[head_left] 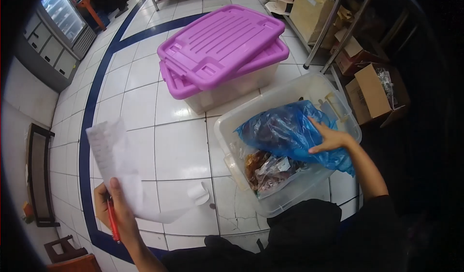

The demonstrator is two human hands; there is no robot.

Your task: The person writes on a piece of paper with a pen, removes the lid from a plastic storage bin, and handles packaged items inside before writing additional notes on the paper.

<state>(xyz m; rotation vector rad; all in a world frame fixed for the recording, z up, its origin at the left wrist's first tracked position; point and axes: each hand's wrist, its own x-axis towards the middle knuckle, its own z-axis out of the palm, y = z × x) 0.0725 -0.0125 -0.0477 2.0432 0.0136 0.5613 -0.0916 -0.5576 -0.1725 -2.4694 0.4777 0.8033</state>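
Note:
My left hand (115,205) is closed around a long strip of printed paper (113,151) and a red pen (113,220). The paper's lower end trails to the right and curls into a loose roll (198,193) near the floor. My right hand (330,137) rests with fingers spread on a blue plastic bag (285,127); what the bag holds is only a dark shape. The bag lies in a translucent plastic bin (223,127), partly over its right rim. Below it in the bin are clear bags (273,173) with brown and pinkish contents.
Behind the bin stands a clear box (232,91) with stacked purple lids (220,42) on top. Metal rack legs (326,28) and open cardboard boxes (369,91) line the right side. A glass-door fridge (65,13) stands far left. White tiles (179,151) cover the floor.

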